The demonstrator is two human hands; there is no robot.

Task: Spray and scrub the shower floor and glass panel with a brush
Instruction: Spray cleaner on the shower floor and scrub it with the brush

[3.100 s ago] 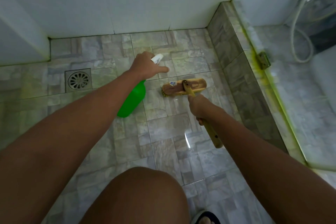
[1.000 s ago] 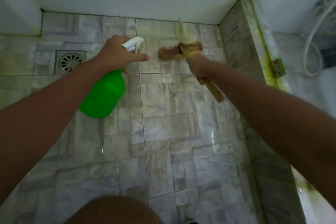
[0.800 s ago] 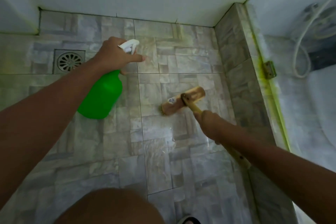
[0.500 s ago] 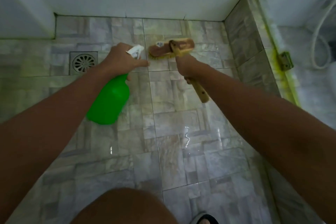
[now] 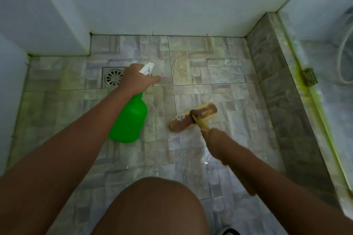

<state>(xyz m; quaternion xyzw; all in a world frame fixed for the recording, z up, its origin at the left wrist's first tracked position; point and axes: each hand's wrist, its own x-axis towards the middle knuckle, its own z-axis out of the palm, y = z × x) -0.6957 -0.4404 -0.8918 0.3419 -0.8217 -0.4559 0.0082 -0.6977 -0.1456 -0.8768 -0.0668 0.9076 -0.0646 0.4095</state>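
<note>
Head view, looking down: a wet tiled shower floor, the glass panel along its right edge. Left hand grips a green spray bottle held above the tiles near the drain. Right hand clasps the handle of a brush (head flat on the tiles). Floor scrubbing seems underway; next, likely another firm stroke.
</note>
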